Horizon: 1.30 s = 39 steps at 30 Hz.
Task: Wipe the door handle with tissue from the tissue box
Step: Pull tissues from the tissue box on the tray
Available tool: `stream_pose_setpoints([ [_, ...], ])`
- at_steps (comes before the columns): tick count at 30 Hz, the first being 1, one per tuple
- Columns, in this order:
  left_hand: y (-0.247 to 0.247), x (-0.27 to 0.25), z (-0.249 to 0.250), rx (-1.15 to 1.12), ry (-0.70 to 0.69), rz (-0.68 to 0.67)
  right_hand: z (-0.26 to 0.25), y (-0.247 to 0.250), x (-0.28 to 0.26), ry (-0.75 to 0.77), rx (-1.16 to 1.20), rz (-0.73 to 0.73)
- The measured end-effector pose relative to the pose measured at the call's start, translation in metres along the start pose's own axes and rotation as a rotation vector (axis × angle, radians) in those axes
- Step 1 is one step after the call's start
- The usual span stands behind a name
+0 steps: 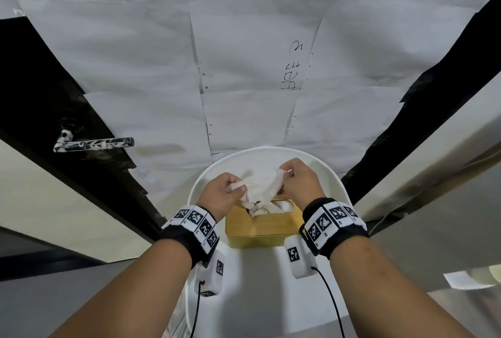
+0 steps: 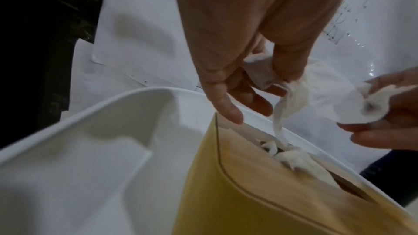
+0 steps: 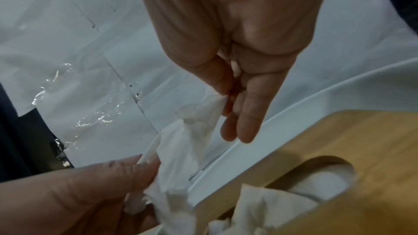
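Head view: my left hand (image 1: pixel 220 194) and right hand (image 1: pixel 297 180) each pinch an end of the tissue (image 1: pixel 262 188), its tail still caught in the tissue box (image 1: pixel 264 225) slot. The door handle (image 1: pixel 93 144), well left, looks unwiped; wiping remains.

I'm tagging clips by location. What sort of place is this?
Probably indoors at a doorway, set up for a cleaning trial: a dark door with a smeared door handle, paper sheets taped over it, and a tissue box on a white chair.
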<state>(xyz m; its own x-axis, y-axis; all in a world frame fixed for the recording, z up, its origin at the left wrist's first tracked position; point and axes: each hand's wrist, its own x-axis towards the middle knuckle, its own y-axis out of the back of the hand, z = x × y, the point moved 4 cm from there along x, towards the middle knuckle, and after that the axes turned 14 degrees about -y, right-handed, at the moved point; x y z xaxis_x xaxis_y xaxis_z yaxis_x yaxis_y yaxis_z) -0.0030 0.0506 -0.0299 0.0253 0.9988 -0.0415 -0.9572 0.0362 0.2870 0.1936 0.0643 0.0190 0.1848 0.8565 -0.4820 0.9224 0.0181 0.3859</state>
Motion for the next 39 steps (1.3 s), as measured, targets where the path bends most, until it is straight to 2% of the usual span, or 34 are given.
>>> stream_pose_setpoints([
  [4,0.004,-0.004,0.0,-0.065,0.054,-0.011,0.005,-0.001,-0.001,-0.013,0.024,-0.008],
  [9,0.014,-0.014,0.014,-0.216,0.111,0.052,0.004,-0.003,0.004,-0.06,0.081,-0.015],
  [13,0.029,-0.023,0.022,-0.253,0.141,0.08,-0.008,-0.013,-0.007,0.048,-0.024,-0.044],
  [17,0.054,-0.031,0.024,-0.082,0.114,0.093,-0.021,-0.026,-0.024,0.179,-0.066,-0.057],
  [20,0.074,-0.035,0.025,0.098,0.09,0.056,-0.036,-0.037,-0.038,0.234,-0.058,-0.069],
  [24,0.099,-0.044,0.036,0.182,0.015,-0.084,-0.066,-0.065,-0.067,0.375,-0.074,-0.152],
  [28,0.132,-0.06,0.045,0.153,-0.088,-0.211,-0.09,-0.105,-0.094,0.436,-0.045,-0.213],
  [33,0.185,-0.078,0.043,0.083,-0.078,-0.284,-0.117,-0.151,-0.119,0.466,-0.094,-0.15],
  [35,0.208,-0.083,0.039,0.038,-0.091,-0.254,-0.124,-0.17,-0.127,0.454,-0.122,-0.116],
  [39,0.254,-0.088,0.031,0.003,-0.128,-0.055,-0.133,-0.201,-0.139,0.457,-0.14,-0.043],
])
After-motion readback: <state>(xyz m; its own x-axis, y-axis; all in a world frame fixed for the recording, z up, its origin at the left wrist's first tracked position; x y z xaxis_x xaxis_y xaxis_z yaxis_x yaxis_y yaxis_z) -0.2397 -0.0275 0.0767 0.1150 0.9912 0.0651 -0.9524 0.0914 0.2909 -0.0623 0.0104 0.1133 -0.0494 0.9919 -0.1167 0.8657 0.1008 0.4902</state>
